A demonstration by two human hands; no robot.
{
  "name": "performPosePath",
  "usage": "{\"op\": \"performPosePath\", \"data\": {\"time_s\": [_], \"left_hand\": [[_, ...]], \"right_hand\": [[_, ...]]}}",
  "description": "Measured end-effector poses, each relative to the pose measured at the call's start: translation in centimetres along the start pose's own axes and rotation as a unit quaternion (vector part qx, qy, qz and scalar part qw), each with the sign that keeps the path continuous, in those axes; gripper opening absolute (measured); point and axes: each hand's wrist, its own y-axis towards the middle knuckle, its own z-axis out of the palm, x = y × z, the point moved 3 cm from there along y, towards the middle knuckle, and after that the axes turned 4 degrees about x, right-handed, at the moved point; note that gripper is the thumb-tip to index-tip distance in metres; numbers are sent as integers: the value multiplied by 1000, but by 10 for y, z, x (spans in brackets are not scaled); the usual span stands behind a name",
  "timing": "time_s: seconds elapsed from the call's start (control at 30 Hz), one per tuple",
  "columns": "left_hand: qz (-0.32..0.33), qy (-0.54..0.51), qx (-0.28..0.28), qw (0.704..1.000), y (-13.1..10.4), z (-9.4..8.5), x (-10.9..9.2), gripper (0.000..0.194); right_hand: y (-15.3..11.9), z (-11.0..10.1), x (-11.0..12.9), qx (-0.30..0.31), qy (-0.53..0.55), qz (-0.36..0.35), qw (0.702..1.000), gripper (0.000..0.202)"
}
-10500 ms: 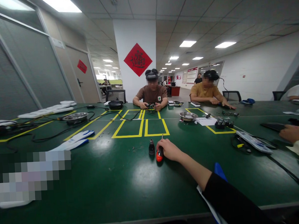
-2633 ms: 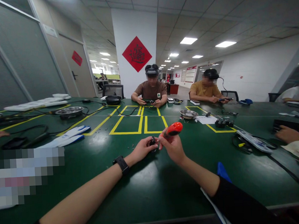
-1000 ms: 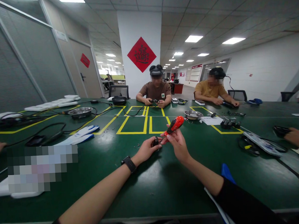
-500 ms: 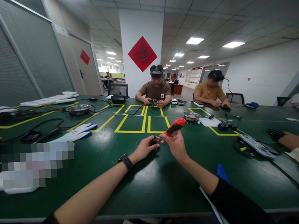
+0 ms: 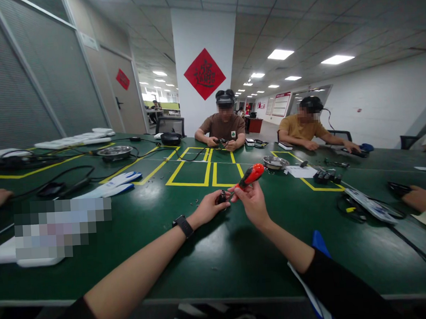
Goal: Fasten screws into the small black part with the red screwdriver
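My right hand (image 5: 253, 202) is closed around a screwdriver (image 5: 250, 175) with a red and black handle, tilted with its handle up to the right. Its shaft points down-left toward a small black part (image 5: 221, 197), pinched in the fingers of my left hand (image 5: 207, 208). The part is dark and cylinder-like; its exact kind is too small to tell. Whether the screwdriver's tip touches it is hidden by the fingers. Both hands are just above the green table (image 5: 210, 245). A few tiny screws (image 5: 196, 201) lie to the left of my left hand.
Blue-and-white gloves (image 5: 110, 185) lie at left, near a metal bowl (image 5: 114, 152) and black cables. Another metal bowl (image 5: 275, 162), white paper (image 5: 301, 171) and black blocks (image 5: 326, 176) are at right. Co-workers sit across the table; other people's hands show at both side edges.
The view has shifted slightly. My hands keep the screwdriver and black part in nearly the same pose. The far-right co-worker has stretched an arm toward a blue object.
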Motion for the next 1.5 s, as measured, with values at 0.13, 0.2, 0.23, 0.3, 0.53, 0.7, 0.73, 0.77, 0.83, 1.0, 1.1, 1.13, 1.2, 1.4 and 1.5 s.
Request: {"op": "performPosePath", "data": {"time_s": [0.13, 0.2, 0.23, 0.3, 0.53, 0.7, 0.73, 0.77, 0.83, 1.0, 1.1, 1.13, 1.2, 1.4, 1.5], "left_hand": [[-7, 11, -7, 1000, 0, 0, 1, 26], [-2, 18, -8, 1000, 0, 0, 1, 25], [0, 23, -8, 1000, 0, -1, 0, 24], [-2, 33, -8, 999, 1, -1, 0, 23], [4, 1, 10, 1000, 2, 0, 2, 27], [1, -52, 35, 998, 3, 2, 7, 33], [-2, -62, 36, 997, 3, 2, 8, 34], [-7, -70, 37, 997, 4, 3, 9, 35], [-18, -81, 38, 996, 4, 3, 10, 35], [-28, -95, 49, 994, 4, 3, 12, 29], [-28, -95, 51, 994, 4, 3, 12, 27], [-31, -99, 52, 993, 4, 3, 11, 27], [-40, -109, 53, 992, 4, 3, 10, 26], [-51, -141, 67, 986, 5, 3, 11, 26], [-44, -137, 62, 988, 6, 2, 16, 27]], "right_hand": [[-2, 0, 1, -15, -14, -12, 1000, 29], [-3, 0, 2, -7, -12, -15, 1000, 28], [-4, 0, 2, 2, -8, -15, 1000, 27], [-4, 2, 3, 26, -1, -12, 1000, 24], [-5, 2, 0, 37, -20, -2, 999, 24], [-4, -1, -3, 17, -16, -5, 1000, 23], [-4, -2, -2, 14, -16, -7, 1000, 23], [-4, -2, -2, 11, -17, -8, 1000, 23], [-5, -1, -2, 5, -18, -10, 1000, 24], [-6, 0, -2, 0, -20, -9, 1000, 24], [-6, 0, -2, 7, -24, -6, 1000, 23], [-6, 0, -2, 7, -26, -5, 1000, 24], [-6, 0, -2, 3, -29, -3, 1000, 24], [-6, -1, 0, -13, -28, -8, 999, 25], [-6, 0, 0, -5, -17, -3, 1000, 26]]}}
